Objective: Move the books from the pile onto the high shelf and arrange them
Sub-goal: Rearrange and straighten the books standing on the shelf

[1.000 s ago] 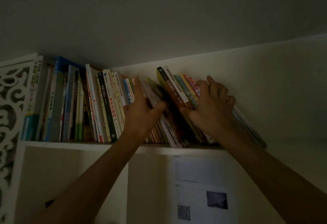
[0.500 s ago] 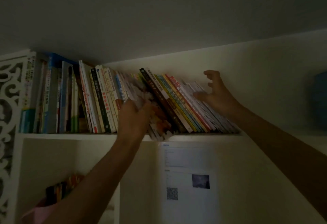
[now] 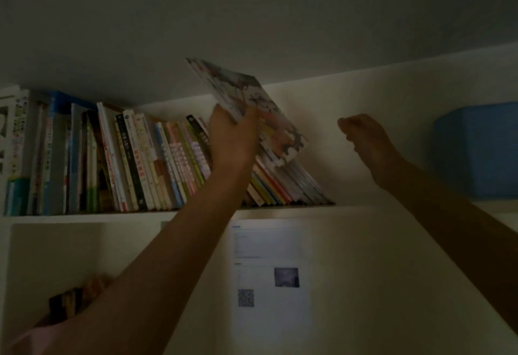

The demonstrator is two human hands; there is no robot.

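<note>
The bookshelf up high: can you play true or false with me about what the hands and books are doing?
1. The left hand holds a picture book lifted above the row. True.
2. The right hand holds a book. False: it holds nothing.
3. The books on the shelf near the hands stand straight. False: they lean.
4. A blue box sits at the right. True.
</note>
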